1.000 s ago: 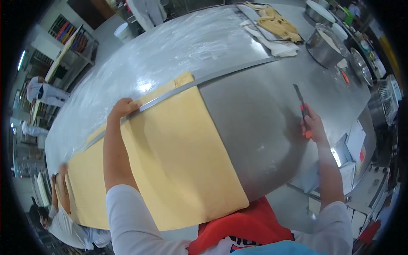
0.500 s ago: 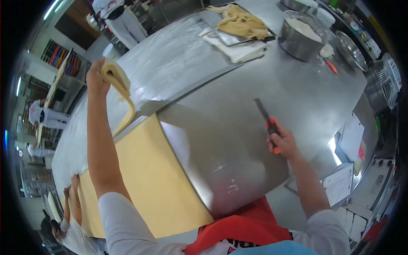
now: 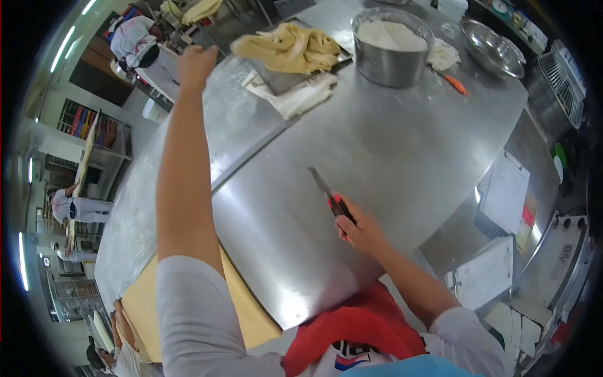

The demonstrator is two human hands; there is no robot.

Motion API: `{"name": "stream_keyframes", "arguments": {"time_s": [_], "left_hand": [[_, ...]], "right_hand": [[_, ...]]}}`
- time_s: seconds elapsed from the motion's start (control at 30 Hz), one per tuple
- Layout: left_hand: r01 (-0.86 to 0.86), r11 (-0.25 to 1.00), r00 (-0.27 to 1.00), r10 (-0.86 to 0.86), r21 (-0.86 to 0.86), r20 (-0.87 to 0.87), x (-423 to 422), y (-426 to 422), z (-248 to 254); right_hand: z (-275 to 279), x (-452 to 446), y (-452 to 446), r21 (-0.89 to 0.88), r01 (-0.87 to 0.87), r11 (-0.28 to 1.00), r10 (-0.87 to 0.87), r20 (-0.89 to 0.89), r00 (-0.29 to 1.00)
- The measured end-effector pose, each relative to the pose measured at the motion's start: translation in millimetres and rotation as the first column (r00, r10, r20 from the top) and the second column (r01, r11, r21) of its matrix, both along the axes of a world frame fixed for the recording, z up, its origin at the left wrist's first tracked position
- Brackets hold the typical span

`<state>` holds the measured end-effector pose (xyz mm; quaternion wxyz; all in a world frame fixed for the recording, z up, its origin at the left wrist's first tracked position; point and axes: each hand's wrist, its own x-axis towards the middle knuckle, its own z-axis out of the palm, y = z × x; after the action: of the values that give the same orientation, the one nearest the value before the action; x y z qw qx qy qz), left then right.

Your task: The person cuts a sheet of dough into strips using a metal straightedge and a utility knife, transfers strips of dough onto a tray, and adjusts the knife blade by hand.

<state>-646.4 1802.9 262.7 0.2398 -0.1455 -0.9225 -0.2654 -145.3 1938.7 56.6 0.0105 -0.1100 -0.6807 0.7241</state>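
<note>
My left hand (image 3: pixel 198 63) is stretched far out over the table, just left of the tray (image 3: pixel 276 81) of folded dough (image 3: pixel 292 49). Its fingers are small and blurred, and nothing can be made out in them. In my right hand (image 3: pixel 358 229) is a knife (image 3: pixel 323 185) with a red and black handle, its blade pointing up and left above the steel table (image 3: pixel 377 144). The flat dough sheet (image 3: pixel 242 301) lies at the lower left, partly hidden by my left arm. A long metal strip (image 3: pixel 251 154) runs along the table.
A steel pot of white powder (image 3: pixel 392 63), a cloth (image 3: pixel 292 97), an orange-handled tool (image 3: pixel 455 83) and a steel bowl (image 3: pixel 493 50) stand at the back. Clipboards (image 3: pixel 502 188) lie at the right. A co-worker's arms (image 3: pixel 124 323) reach the sheet's left side; another person (image 3: pixel 138 44) stands beyond the table.
My left hand has gone from the metal strip, lifting a folded dough strip, to beside the tray; that strip is no longer seen in it. The knife has moved left with my right hand.
</note>
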Motion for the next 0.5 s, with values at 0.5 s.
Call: {"name": "stream_keyframes", "arguments": {"time_s": [0.5], "left_hand": [[-0.316, 0.407, 0.379, -0.774, 0.857, 0.507, 497, -125, -148]], "right_hand": [[63, 31, -111, 0.349, -0.169, 0.922, 0.195, -0.040, 0.980]]}}
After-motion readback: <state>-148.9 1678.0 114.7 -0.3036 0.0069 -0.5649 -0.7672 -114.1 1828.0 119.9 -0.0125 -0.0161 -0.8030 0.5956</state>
